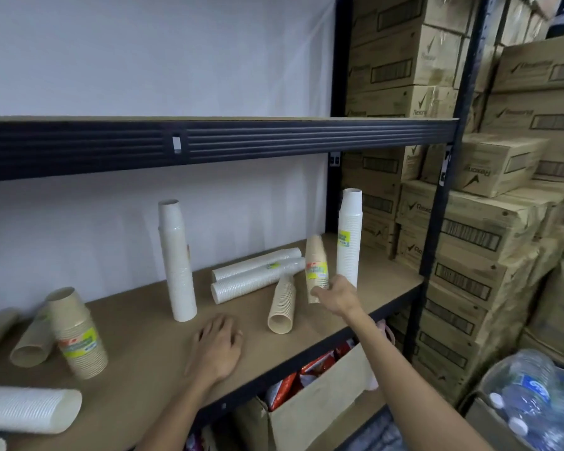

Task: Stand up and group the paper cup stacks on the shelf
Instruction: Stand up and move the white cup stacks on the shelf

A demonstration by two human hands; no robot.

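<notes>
Upright, the tan cup stack (317,270) sits gripped in right hand (337,297) fingers — left hand (219,348) flat, fingers spread.

Bare wooden shelf (137,323) lies open between the upright tall white paper cup stack (176,262) and the standing brown labelled cup stack (79,333) at left. To the right, two lying white cup stacks (254,275) and a tipped brown cup stack (282,304) crowd the way toward the tall white stack (349,239) by the black shelf post (332,177)

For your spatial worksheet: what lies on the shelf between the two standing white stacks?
Head view: two lying white stacks, a lying brown stack and the brown stack in the right hand.
</notes>
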